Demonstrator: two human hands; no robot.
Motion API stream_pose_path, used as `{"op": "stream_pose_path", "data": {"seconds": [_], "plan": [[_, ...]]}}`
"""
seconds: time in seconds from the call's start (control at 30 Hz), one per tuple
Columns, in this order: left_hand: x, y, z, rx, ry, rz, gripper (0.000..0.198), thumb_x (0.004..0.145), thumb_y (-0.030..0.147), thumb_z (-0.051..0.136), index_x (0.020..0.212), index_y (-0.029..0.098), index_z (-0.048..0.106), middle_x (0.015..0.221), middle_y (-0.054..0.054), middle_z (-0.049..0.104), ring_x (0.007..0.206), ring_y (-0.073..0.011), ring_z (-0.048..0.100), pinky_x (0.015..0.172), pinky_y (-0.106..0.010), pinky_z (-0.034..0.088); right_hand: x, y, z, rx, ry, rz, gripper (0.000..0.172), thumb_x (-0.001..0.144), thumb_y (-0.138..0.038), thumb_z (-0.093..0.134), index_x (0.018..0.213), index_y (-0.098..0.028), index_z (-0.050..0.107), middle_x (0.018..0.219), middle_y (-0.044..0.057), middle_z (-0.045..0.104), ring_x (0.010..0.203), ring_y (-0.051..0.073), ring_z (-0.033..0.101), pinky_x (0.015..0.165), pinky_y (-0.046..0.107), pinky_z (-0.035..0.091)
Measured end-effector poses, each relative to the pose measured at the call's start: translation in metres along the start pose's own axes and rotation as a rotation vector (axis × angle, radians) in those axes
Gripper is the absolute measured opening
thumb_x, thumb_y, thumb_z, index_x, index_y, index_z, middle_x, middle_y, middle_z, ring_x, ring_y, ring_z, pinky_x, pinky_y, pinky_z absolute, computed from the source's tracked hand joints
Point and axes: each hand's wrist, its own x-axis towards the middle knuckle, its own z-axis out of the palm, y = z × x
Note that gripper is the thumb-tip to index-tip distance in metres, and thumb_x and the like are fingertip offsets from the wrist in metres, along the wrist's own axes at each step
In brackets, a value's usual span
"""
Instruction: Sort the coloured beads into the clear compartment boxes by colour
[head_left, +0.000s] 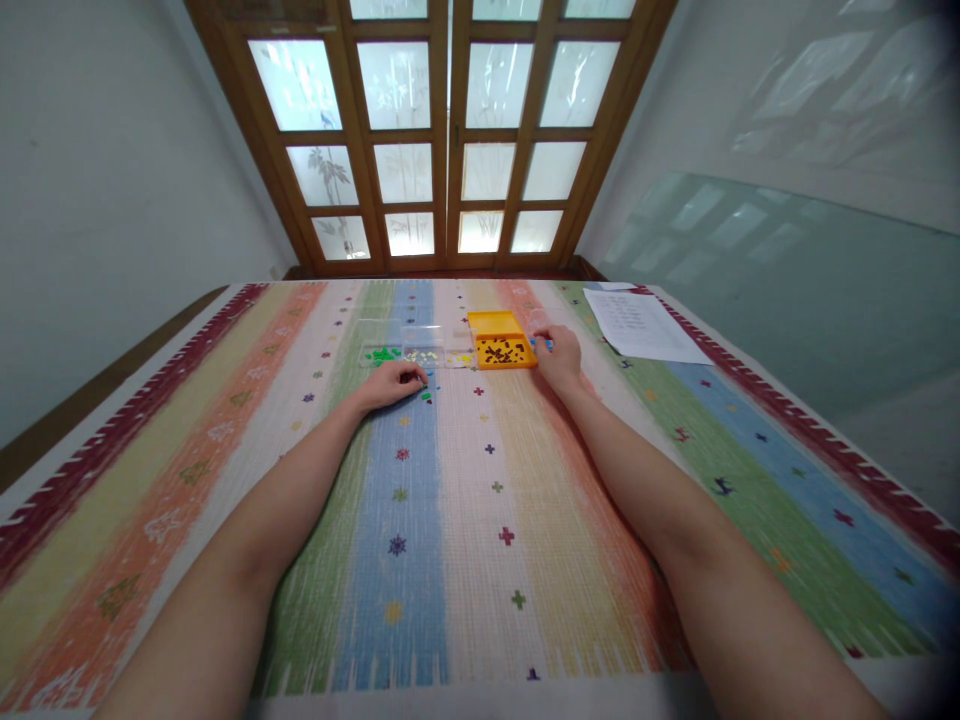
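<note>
My left hand (391,386) rests on the tablecloth with its fingers curled in a pinch. Small green and blue pieces (426,396) lie at its fingertips; what it may hold is too small to make out. Farther right, my right hand (559,354) reaches down with bent fingers closed over small blue pieces (547,343). Beside it stands an open orange box (496,322) with dark brown pieces (501,352) inside. Left of this box, clear plastic boxes with raised lids hold green pieces (383,354), whitish pieces (422,357) and yellow pieces (460,358).
A striped tablecloth (465,560) covers the wide table. A printed sheet of paper (643,325) lies at the back right, with another paper partly behind it. Beyond the table are wooden doors with glass panes (405,172), and walls stand on both sides.
</note>
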Motion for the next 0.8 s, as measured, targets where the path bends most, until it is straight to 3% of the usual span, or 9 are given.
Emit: {"op": "stream_pose_path", "data": {"seconds": [0.2,0.4,0.53,0.67,0.8], "plan": [[0.004,-0.015,-0.002,-0.251,0.275,-0.032,0.021,0.086,0.037,0.068,0.096,0.018,0.071,0.089,-0.003,0.068,0.077,-0.0147,0.058,0.071,-0.027,0.045,-0.001,-0.003,-0.001,0.021,-0.015,-0.021,0.019,0.088,-0.019,0.051,0.093,-0.019,0.07,0.098,0.013,0.071,0.096,0.029,0.059,0.089,0.042,0.046],[0.011,-0.023,-0.001,-0.248,0.606,-0.139,0.022,0.087,0.037,0.064,0.099,0.019,0.066,0.089,-0.002,0.07,0.058,-0.0105,0.049,0.058,-0.024,0.04,-0.001,-0.006,-0.001,0.042,-0.021,-0.014,0.019,0.089,-0.021,0.052,0.093,-0.019,0.07,0.1,0.013,0.07,0.098,0.03,0.059,0.091,0.043,0.046],[0.011,-0.027,-0.006,-0.162,0.712,-0.177,0.02,0.088,0.034,0.061,0.1,0.019,0.066,0.091,-0.004,0.073,0.061,-0.0129,0.054,0.061,-0.025,0.043,-0.001,-0.009,-0.001,0.06,-0.026,-0.028,0.019,0.09,-0.022,0.052,0.094,-0.019,0.07,0.101,0.013,0.07,0.098,0.03,0.059,0.091,0.044,0.047],[0.005,-0.031,-0.015,0.087,0.817,-0.248,0.02,0.089,0.031,0.06,0.101,0.02,0.07,0.09,-0.003,0.073,0.066,-0.0153,0.058,0.068,-0.028,0.045,-0.002,-0.012,0.0,0.075,-0.025,-0.054,0.019,0.09,-0.022,0.052,0.095,-0.02,0.07,0.101,0.012,0.07,0.099,0.03,0.061,0.092,0.043,0.048],[0.001,-0.032,-0.019,0.236,0.841,-0.306,0.019,0.091,0.029,0.059,0.101,0.021,0.073,0.093,-0.003,0.075,0.072,-0.0181,0.062,0.076,-0.031,0.046,-0.004,-0.015,0.002,0.102,-0.034,-0.073,0.019,0.09,-0.021,0.052,0.096,-0.02,0.07,0.102,0.012,0.071,0.101,0.03,0.062,0.094,0.044,0.048]]}}
